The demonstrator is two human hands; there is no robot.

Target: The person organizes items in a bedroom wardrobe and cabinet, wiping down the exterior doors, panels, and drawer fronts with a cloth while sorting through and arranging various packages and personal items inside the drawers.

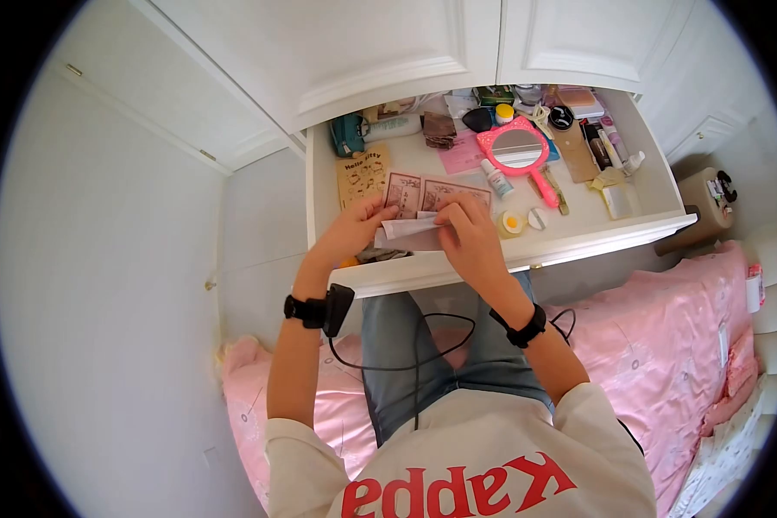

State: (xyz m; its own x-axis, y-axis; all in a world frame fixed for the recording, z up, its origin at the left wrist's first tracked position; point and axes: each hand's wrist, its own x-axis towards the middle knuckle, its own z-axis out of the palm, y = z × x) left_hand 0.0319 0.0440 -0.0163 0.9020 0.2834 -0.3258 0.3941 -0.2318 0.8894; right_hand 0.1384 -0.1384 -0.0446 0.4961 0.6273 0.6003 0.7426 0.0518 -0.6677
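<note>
Here, over the near left part of the open drawer (596,240), I hold the printed banknotes (456,192) and a folded white paper (413,230) between my two hands. My left hand (359,226) is pinched narrow at the left edge of the banknotes, thumb and fingers close together. My right hand (476,237) has its fingers curled in on the right side of the white paper – I cannot tell exactly which layers it grips. The banknotes lie side by side, standing out past the white paper toward the back of the drawer.

Just beyond my left hand is a tan Hello Kitty sheet (363,170); a small white bottle (496,178) is near my right, with the pink hand mirror (490,141) beyond it – and the yellow-and-white round container (511,224) sits just beside that hand.
</note>
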